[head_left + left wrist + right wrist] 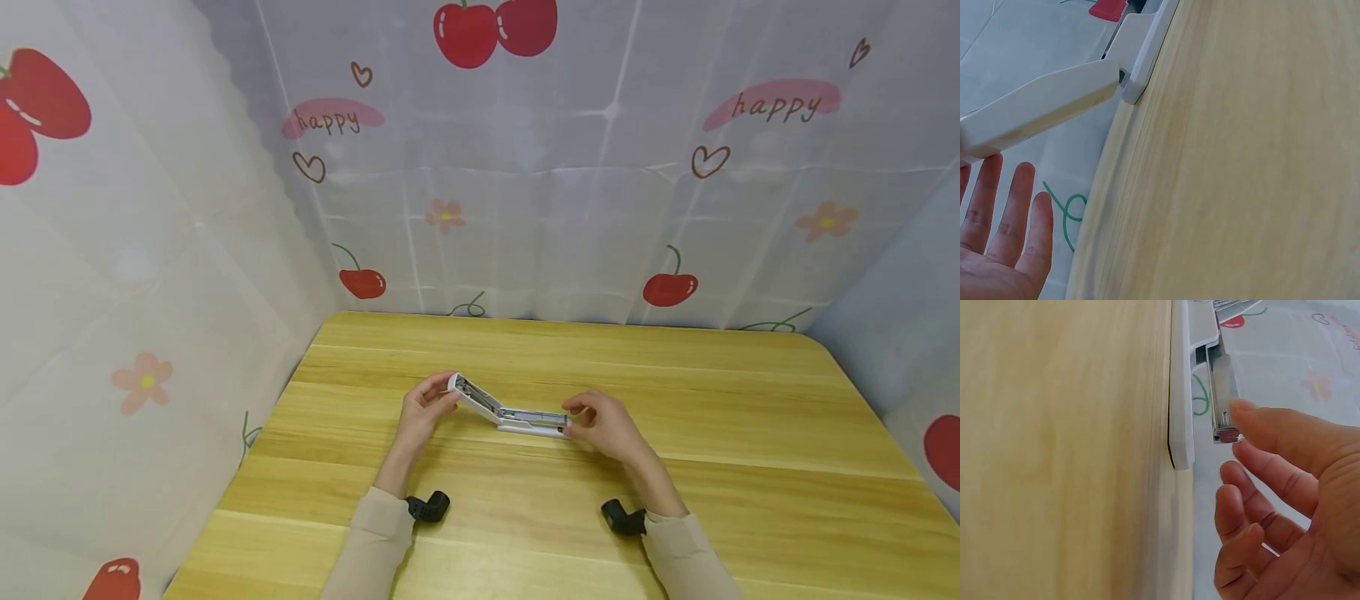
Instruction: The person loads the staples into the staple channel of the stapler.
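A white stapler [534, 429] lies with its base on the wooden table, its top arm [1041, 103] swung up and back to the left. The metal staple channel [1224, 394] is exposed along the base. My left hand [422, 412] grips the raised arm's far end between thumb and fingers; in the left wrist view the other fingers [1013, 215] stretch out beneath it. At the opposite end, my right hand [606, 425] has thumb and index finger on either side of the channel's tip, pinching there, with its remaining fingers curled loosely.
The wooden table [480, 517] runs back to a curtain [525, 217] printed with cherries and flowers, which also hangs along the left and right sides. Black wrist cameras sit on both wrists, the left camera [430, 507] and the right camera [622, 518] above the tabletop.
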The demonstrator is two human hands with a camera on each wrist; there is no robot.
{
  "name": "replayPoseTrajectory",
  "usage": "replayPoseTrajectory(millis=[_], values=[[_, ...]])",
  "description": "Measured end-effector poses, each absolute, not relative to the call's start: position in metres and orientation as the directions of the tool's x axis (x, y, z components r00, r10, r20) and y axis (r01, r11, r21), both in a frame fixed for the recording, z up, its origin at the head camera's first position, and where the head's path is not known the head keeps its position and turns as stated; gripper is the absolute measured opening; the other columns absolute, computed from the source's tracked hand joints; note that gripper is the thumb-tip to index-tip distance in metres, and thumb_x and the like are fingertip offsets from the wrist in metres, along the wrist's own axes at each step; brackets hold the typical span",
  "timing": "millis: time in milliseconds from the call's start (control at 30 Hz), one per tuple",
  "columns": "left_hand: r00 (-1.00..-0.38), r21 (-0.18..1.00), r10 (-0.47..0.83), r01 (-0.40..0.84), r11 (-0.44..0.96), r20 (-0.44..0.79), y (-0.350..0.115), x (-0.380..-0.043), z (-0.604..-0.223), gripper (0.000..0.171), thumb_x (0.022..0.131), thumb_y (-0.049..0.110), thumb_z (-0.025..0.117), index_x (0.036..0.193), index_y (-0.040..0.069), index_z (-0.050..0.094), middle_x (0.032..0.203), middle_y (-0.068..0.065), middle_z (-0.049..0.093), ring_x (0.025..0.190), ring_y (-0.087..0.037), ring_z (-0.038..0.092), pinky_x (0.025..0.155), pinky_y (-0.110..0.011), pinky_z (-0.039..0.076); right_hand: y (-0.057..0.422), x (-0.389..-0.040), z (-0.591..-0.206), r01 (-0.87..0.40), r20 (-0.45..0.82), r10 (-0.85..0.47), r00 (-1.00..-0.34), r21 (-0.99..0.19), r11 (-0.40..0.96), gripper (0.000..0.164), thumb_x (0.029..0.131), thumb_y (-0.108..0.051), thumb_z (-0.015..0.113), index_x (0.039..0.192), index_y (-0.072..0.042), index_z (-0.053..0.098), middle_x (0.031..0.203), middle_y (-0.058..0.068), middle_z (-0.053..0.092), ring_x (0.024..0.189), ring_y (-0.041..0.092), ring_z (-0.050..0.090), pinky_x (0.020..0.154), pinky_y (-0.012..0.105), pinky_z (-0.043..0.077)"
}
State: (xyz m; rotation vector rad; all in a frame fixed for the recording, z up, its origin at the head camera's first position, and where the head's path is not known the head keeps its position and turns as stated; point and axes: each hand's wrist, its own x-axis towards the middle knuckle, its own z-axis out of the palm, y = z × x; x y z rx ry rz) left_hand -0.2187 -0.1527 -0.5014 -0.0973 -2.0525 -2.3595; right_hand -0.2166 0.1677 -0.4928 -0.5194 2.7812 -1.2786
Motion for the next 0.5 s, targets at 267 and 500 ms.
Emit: replayPoseTrajectory(millis=[267, 500], values=[[-0.999, 0.989, 0.024, 0.045, -0.137, 0.049, -0.1517, -0.2179, -0.4996, 0.042, 0.091, 0.003, 0.067, 0.131, -0.003, 0.057, 0.107, 0.004, 0.066, 0.092, -0.007, 0.065, 0.083, -0.029, 0.057, 0.1728, -0.2166, -0.5006, -0.253, 0.08, -0.309, -0.948, -0.779, 0.574, 0.037, 0.078, -0.005, 0.081, 0.112, 0.001, 0.068, 0.103, 0.011, 0.065, 0.074, 0.017, 0.05, 0.063, 0.023, 0.044], [-0.998, 0.989, 0.02, 0.051, -0.138, 0.055, -0.1513, -0.217, -0.4981, 0.041, 0.091, 0.003, 0.067, 0.13, -0.003, 0.058, 0.107, 0.003, 0.066, 0.092, -0.007, 0.065, 0.084, -0.03, 0.057, 0.1756, -0.2162, -0.5037, -0.254, 0.08, -0.31, -0.947, -0.778, 0.574, 0.04, 0.075, -0.008, 0.084, 0.11, 0.001, 0.067, 0.1, 0.012, 0.065, 0.072, 0.016, 0.048, 0.061, 0.023, 0.041]])
